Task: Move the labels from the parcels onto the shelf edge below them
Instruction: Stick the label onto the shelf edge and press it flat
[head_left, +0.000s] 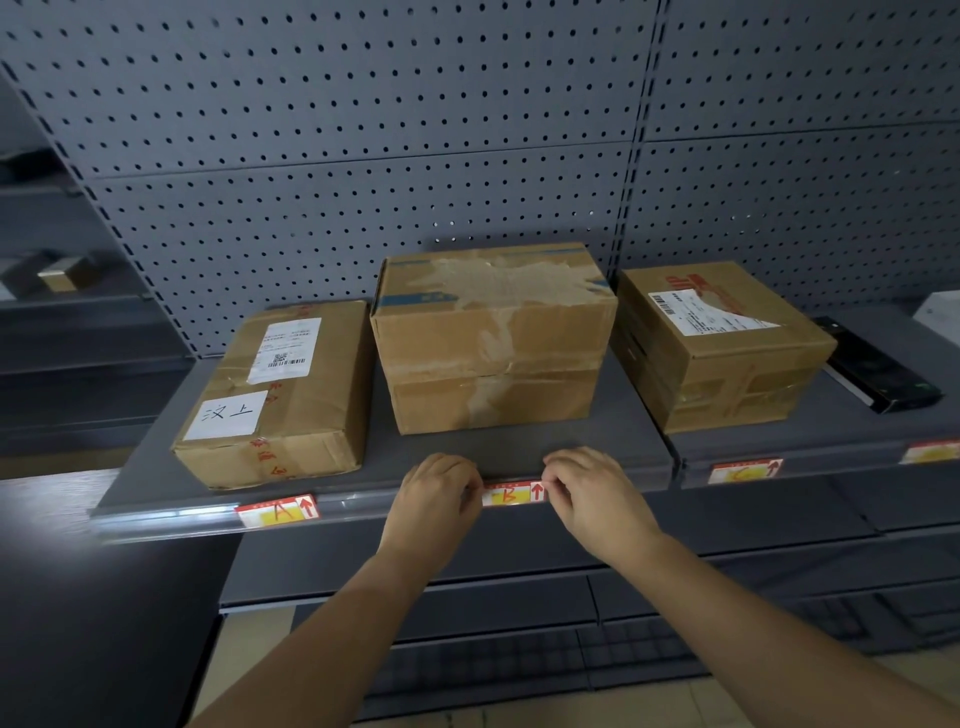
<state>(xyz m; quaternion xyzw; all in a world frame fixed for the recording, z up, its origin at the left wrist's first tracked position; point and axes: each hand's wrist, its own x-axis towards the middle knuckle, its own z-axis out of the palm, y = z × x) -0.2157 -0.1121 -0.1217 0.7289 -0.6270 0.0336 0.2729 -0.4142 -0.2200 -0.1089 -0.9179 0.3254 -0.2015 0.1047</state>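
Observation:
Three brown cardboard parcels stand in a row on the grey shelf: a flat left parcel, a taller middle parcel and a right parcel. On the shelf edge sit red-and-yellow labels: label A below the left parcel, label B below the middle one, label C below the right one. My left hand pinches the left end of label B and my right hand pinches its right end, both pressed against the edge.
A black flat box lies at the shelf's right end, with another label on the edge below it. Grey pegboard backs the shelf. Lower shelves sit under my forearms. A second shelving unit stands at the left.

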